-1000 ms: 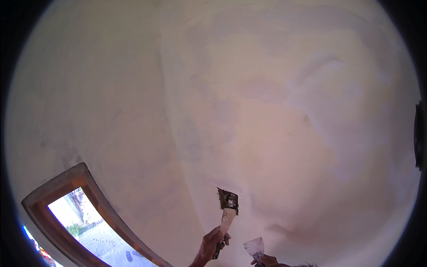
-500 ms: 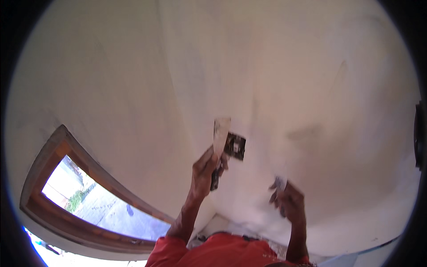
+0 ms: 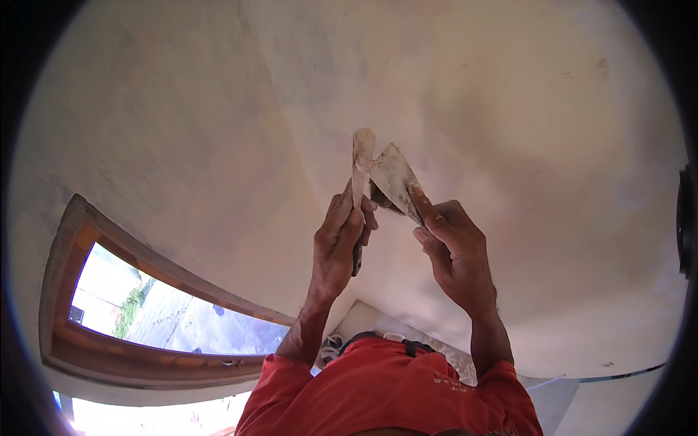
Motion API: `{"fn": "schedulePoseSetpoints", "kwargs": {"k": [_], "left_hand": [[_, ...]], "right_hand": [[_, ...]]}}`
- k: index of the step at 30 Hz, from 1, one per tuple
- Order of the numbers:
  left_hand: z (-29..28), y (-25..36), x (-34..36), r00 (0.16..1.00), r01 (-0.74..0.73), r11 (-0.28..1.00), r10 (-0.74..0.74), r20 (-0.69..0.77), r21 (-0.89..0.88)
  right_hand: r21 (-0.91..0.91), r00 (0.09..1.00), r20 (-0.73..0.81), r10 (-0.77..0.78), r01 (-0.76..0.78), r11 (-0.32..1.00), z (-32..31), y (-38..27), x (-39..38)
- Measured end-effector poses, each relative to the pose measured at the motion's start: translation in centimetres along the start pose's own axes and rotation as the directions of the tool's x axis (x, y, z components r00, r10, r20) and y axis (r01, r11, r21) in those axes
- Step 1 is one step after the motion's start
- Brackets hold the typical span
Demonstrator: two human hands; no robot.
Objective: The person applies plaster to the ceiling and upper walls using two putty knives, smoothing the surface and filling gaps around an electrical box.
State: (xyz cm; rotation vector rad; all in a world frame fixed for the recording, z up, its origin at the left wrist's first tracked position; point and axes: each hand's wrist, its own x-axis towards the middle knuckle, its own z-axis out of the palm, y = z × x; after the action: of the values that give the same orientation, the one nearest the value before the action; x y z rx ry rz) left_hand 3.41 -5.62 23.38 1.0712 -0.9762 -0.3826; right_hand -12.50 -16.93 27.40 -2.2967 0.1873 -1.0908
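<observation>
My left hand [image 3: 334, 247] is closed round the dark handle of a putty knife [image 3: 358, 182], its blade pointing up. Pale, lumpy putty [image 3: 363, 138] sits on that blade near its tip. My right hand [image 3: 464, 254] grips a second putty knife [image 3: 398, 174], its wide, smeared blade tilted up to the left. The two blades meet, or nearly meet, at the putty. Partly hidden behind the right blade is a dark recessed wall box [image 3: 383, 200].
A pale, patchy wall [image 3: 509, 109] fills most of the view, with a corner line left of my hands. On the left is a window with a brown wooden frame [image 3: 160, 356]. A dark object [image 3: 685, 218] stands out at the right edge.
My right hand has come up and left with its putty knife, which now meets the left blade. The left knife has risen slightly in view, and putty now shows on it.
</observation>
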Motion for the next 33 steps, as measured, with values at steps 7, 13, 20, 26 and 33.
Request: {"fn": "schedulePoseSetpoints", "kwargs": {"k": [7,13,20,26,33], "left_hand": [[0.2,0.0,0.4,0.988,-0.157,0.946,0.151,0.044,0.282],[-1.4,-0.6,0.4,0.949,-0.311,0.83,0.292,0.114,0.463],[-3.5,2.2,2.2,0.946,-0.223,0.939,0.274,-0.175,0.263],[-7.8,4.6,4.5,0.914,-0.091,0.936,0.214,-0.345,0.339],[-13.9,5.9,7.8,0.885,-0.164,0.805,0.376,-0.276,0.57]], "right_hand": [[-0.067,0.998,0.041,0.037,-0.034,0.997,0.1,2.0,0.2],[-0.102,0.993,0.119,0.02,-0.008,0.995,-1.0,3.9,-0.5],[0.515,0.781,0.525,0.338,-0.608,0.604,-4.6,3.8,0.0],[0.726,0.884,0.418,0.209,-0.464,0.508,-9.9,-0.6,2.3],[-0.06,0.998,-0.061,-0.034,0.031,0.998,-16.0,-8.4,8.8]]}}
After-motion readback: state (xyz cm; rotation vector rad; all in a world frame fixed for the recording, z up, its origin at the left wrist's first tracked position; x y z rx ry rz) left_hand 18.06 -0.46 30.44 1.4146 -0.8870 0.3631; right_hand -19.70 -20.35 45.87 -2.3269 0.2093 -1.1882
